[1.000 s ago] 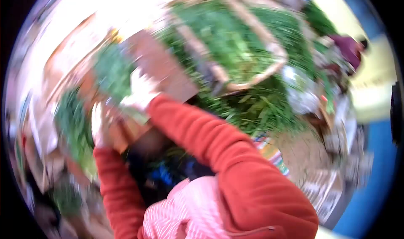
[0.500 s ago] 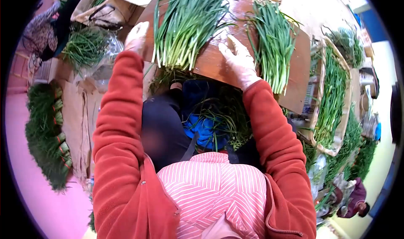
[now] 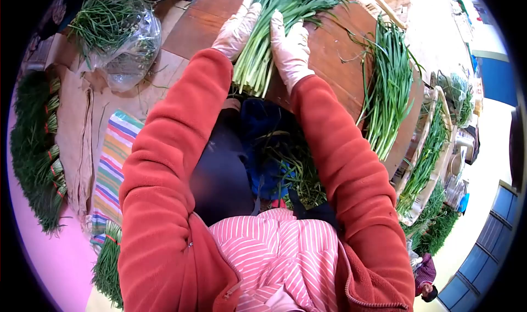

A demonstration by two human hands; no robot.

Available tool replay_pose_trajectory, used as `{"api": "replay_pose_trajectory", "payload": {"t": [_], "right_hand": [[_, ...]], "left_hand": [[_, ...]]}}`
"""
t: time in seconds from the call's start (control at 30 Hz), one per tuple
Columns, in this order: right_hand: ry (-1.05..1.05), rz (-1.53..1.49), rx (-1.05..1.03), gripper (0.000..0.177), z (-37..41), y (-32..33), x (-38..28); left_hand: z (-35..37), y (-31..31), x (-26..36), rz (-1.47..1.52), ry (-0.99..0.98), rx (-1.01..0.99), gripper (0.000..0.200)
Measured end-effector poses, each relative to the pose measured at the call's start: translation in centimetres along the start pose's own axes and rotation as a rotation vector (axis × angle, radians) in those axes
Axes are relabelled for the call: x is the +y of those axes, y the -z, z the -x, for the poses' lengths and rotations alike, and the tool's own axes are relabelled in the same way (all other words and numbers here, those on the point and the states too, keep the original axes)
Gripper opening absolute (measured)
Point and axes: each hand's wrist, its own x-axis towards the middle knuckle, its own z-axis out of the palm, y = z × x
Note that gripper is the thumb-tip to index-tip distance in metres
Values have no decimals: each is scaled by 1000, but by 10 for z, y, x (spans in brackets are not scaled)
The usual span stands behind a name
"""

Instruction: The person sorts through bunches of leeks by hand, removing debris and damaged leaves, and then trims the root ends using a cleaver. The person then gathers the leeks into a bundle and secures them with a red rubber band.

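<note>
A thick bunch of garlic chives [image 3: 260,44] with pale stem ends toward me lies on the brown board [image 3: 332,51]. My left hand [image 3: 238,29], in a whitish glove, presses along the bunch's left side with fingers extended. Against the right side rests my right hand [image 3: 291,44], gloved too, its thumb along the stems. Between them the two palms squeeze the bunch together. A second, smaller pile of chives [image 3: 388,87] lies apart on the board's right side. The undersides of my fingers are partly hidden.
Loose green scraps [image 3: 302,175] hang over blue material below the board. At left are a plastic bag of greens [image 3: 123,48], tied bundles [image 3: 35,147] and a striped sheet [image 3: 112,175]. A crate of chives [image 3: 425,153] stands at right; another person [image 3: 425,273] is beyond.
My hands have come together around the large bunch, which is gathered narrower. My right hand has left the gap between the two piles. The camera view has shifted.
</note>
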Motion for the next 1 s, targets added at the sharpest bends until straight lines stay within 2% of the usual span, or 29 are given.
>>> {"api": "replay_pose_trajectory", "payload": {"t": [0.03, 0.07, 0.1, 0.13, 0.17, 0.23, 0.27, 0.33, 0.37, 0.43, 0.5, 0.57, 0.63, 0.7, 0.83, 0.87, 0.9, 0.93, 0.97, 1.0], "right_hand": [[22, -32, 24, 94, -2, -7, -3], [116, 14, 75, 91, -10, -17, 5], [115, 11, 70, 91, -11, -13, 6], [109, -39, -27, 93, -12, -3, 6], [107, -87, -125, 95, -13, 5, 6], [125, 17, -93, 92, -10, 17, 10], [106, 78, -69, 91, -9, 21, 12], [89, 140, -48, 89, 0, 28, 15], [137, 97, 5, 88, 8, 32, 16], [228, 5, 107, 86, 34, 40, 14], [560, 60, 170, 91, 65, 46, 7], [742, 104, 88, 100, 87, 45, -1], [709, 126, 2, 107, 98, 35, -7], [665, 246, -5, 107, 96, 31, -8], [689, 236, 31, 104, 78, 27, 1], [706, 210, 18, 104, 77, 30, 0], [721, 183, 6, 104, 76, 33, -1], [748, 100, -12, 95, 79, 45, -9], [746, 106, -5, 95, 77, 48, -6], [717, -7, 57, 88, 74, 53, 0]], "left_hand": [[0, 0, 2, -2, 2, 7, 73], [1, 0, 4, 110, 24, -8, 73], [3, -1, 6, 220, 44, -25, 74], [4, 0, 9, 139, 55, -2, 75], [0, 1, 4, 125, 57, -35, 84], [5, 2, 15, -60, -86, -75, 100], [8, 3, 21, -167, -59, -111, 112], [8, 1, 20, -232, -72, -101, 112], [7, 2, 20, -304, -85, -85, 113], [9, 1, 25, -261, -69, -81, 112], [10, 1, 26, -325, -133, -57, 112], [9, -1, 23, -305, -129, -54, 113], [7, -2, 19, -235, -113, -46, 114], [7, -1, 17, -234, -86, -47, 114], [6, 1, 19, -193, -85, -51, 115], [6, 3, 20, -186, -97, -71, 106], [7, 3, 22, -183, -104, -75, 106], [7, 4, 25, -226, -94, -58, 108], [9, 4, 27, -266, -82, -43, 110], [14, 5, 36, -299, -50, -50, 112]]}}
